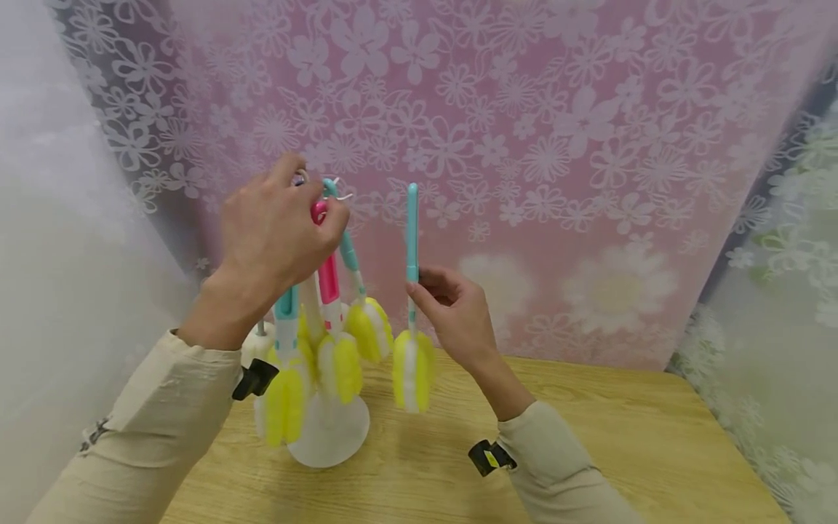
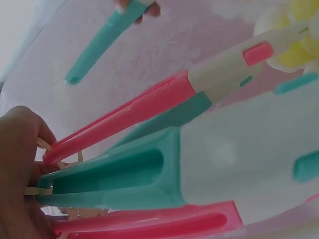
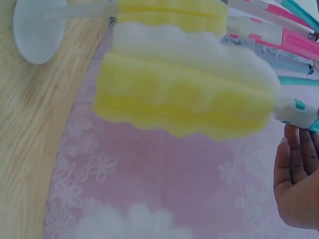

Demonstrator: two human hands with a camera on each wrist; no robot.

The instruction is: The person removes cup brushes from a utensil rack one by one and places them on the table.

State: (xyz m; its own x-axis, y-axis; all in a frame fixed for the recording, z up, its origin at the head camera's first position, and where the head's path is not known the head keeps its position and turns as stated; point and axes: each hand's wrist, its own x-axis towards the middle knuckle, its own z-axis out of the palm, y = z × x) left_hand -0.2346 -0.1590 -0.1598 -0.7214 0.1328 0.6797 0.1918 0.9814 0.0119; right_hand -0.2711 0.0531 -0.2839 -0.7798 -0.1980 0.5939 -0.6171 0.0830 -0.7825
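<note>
Pinching a turquoise-handled brush (image 1: 412,266) between thumb and fingers, the right hand (image 1: 461,320) holds it nearly upright in the head view. The brush is just to the left of the palm, its handle rising above the fingertips and its yellow-and-white sponge (image 1: 412,372) hanging below them. The left hand (image 1: 271,225) curls round the top of a white stand (image 1: 330,433), beside the hooked end of a pink-handled brush (image 1: 329,278). More brushes hang there, well apart from the right hand, above a wooden table (image 1: 589,429).

From the left wrist, the left hand is at the frame's edge (much of it cut off), its fingers among the looped handle ends. The right hand's fingertips show at the top, on the held brush's turquoise handle, apart from the hanging row.

In the right wrist view, the sponge fills the middle, reaching away from the right hand; the fingers are at the white neck by the right edge, where the grip is partly cut off.
</note>
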